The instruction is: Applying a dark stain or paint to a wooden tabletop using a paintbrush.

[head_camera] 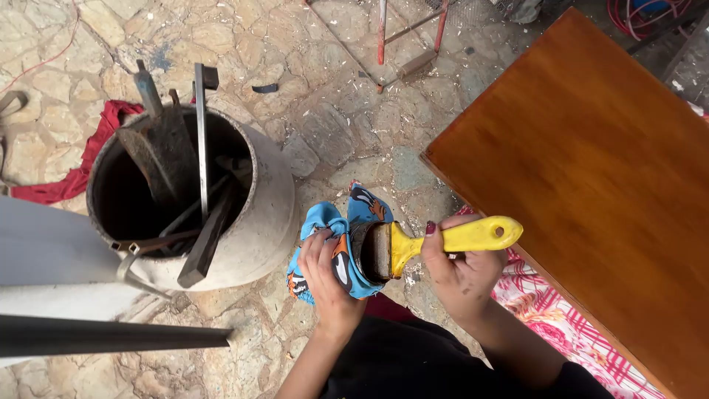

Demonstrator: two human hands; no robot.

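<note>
My right hand (pixel 461 277) grips the yellow handle of a flat paintbrush (pixel 458 236) whose dark bristles point left. My left hand (pixel 325 277) holds a blue patterned cloth (pixel 362 210) wrapped around the bristle end of the brush. Both hands are low in the middle of the view, above the stone floor. Just to the right lies a glossy brown wooden board (pixel 591 170).
A large grey metal pot (pixel 258 222) stuffed with metal tools and bars stands at left. A red cloth (pixel 81 166) lies behind it. A dark metal bar (pixel 111 336) crosses the lower left. A pink checked fabric (pixel 569 325) lies under the board. The floor is rough stone.
</note>
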